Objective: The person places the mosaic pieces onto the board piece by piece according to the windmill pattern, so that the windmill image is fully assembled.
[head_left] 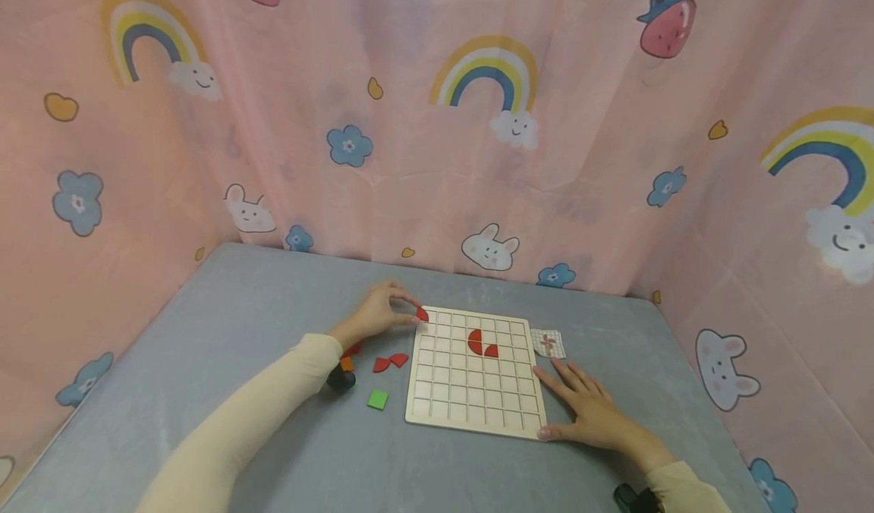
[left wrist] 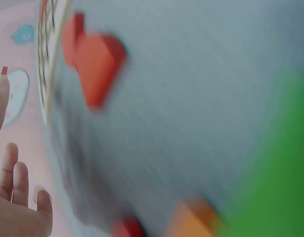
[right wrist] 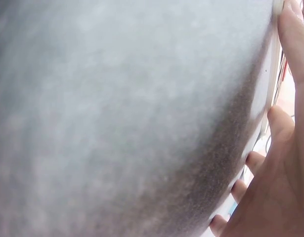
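Observation:
My left hand [head_left: 378,315] pinches a red quarter-circle piece [head_left: 422,314] between thumb and fingers, over the far left corner of a pale gridded board [head_left: 451,400]. In the left wrist view, a sliver of that red piece shows by a fingertip of the left hand [left wrist: 17,212]. Two red pieces, a larger one [head_left: 474,341] and a smaller one [head_left: 491,350], lie near the board's middle. My right hand [head_left: 592,414] rests at the board's right edge with fingers spread, the thumb at the near corner. The right wrist view shows these fingers [right wrist: 281,123] along the edge.
Two red quarter pieces [head_left: 399,359] and a green square [head_left: 378,399] lie left of the board. An orange piece [head_left: 347,363] and more red sit partly hidden by the left wrist. A small pattern card [head_left: 549,344] lies right of the board. A pink curtain [head_left: 423,194] surrounds the grey table [head_left: 273,278].

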Demonstrator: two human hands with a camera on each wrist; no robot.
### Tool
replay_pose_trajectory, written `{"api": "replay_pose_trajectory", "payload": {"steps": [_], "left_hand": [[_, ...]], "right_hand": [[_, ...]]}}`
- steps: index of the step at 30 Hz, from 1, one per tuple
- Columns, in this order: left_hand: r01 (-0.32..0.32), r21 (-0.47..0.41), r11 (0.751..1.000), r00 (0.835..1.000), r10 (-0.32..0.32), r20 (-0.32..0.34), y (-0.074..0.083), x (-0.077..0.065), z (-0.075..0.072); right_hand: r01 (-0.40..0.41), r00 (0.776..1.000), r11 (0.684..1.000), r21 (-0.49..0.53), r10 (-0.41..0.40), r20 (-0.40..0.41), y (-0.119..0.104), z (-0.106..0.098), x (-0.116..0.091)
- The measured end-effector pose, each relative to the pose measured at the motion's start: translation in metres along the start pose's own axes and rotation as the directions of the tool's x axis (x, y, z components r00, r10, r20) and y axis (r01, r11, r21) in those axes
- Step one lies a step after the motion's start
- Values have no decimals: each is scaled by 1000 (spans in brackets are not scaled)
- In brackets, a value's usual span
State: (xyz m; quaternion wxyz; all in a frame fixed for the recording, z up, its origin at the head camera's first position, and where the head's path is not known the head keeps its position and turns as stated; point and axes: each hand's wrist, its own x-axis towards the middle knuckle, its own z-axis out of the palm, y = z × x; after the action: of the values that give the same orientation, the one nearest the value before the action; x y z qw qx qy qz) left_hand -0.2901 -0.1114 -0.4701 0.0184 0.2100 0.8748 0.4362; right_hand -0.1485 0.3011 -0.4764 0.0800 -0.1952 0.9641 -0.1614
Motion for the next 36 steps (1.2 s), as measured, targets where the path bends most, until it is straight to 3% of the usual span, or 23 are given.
{"api": "replay_pose_trajectory", "payload": {"steps": [8,20,28,36], "left_hand": [[-13,-98,995,1000,11,-21,31,14,36],[-33,-65,997,998,30,-48,77,28,92],[-47,37,998,995,51,-87,86,28,125],[-5,169,986,996,20,-87,93,25,142]], "right_hand": [[-7,1000,1000,1,7,8,0,0,0],[-17,1000,1000,5,17,17,-2,-1,0],[-15,1000,1000,7,15,10,-1,0,1],[-13,1000,1000,0,13,8,-1,0,1]]}}
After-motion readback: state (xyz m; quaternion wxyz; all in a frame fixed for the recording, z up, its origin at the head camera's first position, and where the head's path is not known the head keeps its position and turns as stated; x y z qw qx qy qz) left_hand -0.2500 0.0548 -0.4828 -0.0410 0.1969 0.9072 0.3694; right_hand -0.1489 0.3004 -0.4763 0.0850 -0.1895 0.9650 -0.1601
